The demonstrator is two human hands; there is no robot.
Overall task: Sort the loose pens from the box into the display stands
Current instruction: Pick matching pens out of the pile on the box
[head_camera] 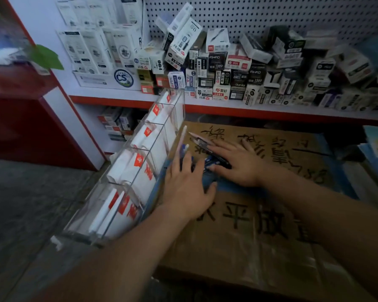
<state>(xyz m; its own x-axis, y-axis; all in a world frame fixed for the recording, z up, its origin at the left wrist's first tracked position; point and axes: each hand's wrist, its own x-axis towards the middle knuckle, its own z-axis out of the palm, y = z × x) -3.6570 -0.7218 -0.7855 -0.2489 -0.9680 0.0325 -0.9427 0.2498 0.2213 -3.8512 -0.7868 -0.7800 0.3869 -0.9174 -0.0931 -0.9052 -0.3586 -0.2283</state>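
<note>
**Both hands lying flat on the loose pens**

Nearest, the cardboard box (238, 236) is showing bare, open top. Further up it, the left hand (188, 188) and right hand (238, 164) are pressing straight, spread fingers on the loose pens (207, 162). A pale pen (183, 138) is jutting along the left edge, where the clear display stand (127, 147) is crowding close. Beyond, a shelf (271, 106) is carrying small boxes (216, 62).

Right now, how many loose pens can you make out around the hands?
3 for certain: a pale pen by the left hand, a dark pen under the right hand, a blue pen between them. More blue ones may be hidden there.
</note>
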